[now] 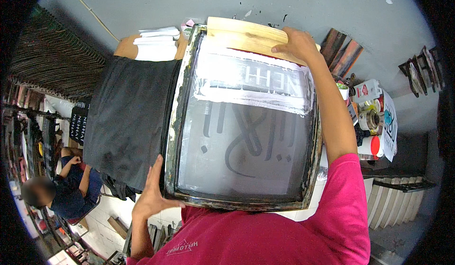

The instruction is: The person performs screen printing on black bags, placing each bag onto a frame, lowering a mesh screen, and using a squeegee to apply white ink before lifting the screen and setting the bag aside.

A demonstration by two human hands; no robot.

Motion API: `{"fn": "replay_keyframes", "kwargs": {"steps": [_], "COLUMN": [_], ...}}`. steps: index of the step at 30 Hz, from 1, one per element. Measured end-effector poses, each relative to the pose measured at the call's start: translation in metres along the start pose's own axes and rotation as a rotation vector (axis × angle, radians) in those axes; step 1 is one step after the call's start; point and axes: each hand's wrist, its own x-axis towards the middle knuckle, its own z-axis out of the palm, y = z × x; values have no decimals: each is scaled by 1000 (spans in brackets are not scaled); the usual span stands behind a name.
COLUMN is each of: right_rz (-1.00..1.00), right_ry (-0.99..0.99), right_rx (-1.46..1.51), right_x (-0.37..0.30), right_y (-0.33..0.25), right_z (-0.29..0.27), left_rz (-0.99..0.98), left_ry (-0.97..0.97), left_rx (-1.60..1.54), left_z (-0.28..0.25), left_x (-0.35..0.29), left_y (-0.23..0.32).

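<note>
Magenta shirt point(256, 236) foremost, the wooden squeegee point(244, 35) lies under the right hand point(300, 45)

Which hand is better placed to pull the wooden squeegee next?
Probably the right hand: it holds the wooden squeegee near its right end. The open left hand is farther away, by the near left corner of the screen frame.

The right arm point(334, 113) stretches forward, fingers point(290, 31) bent, while left fingers point(155, 172) (thumb point(173, 203) spread wide) point ahead
</note>
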Motion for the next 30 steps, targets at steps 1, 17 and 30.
{"fn": "replay_keyframes", "kwargs": {"steps": [1, 17, 30], "right_rz": [-10, -137, -174], "right_ry": [12, 586, 797], "right_rx": [13, 269, -9], "right_x": [3, -233, -286], "right_y": [3, -53, -122], "right_z": [5, -173, -272], "left_rz": [81, 749, 827], "left_ry": [21, 898, 1033], "left_rx": [53, -132, -375], "left_z": [10, 60, -107], "left_x": [-5, -17, 62], "left_y": [-7, -57, 140]}}
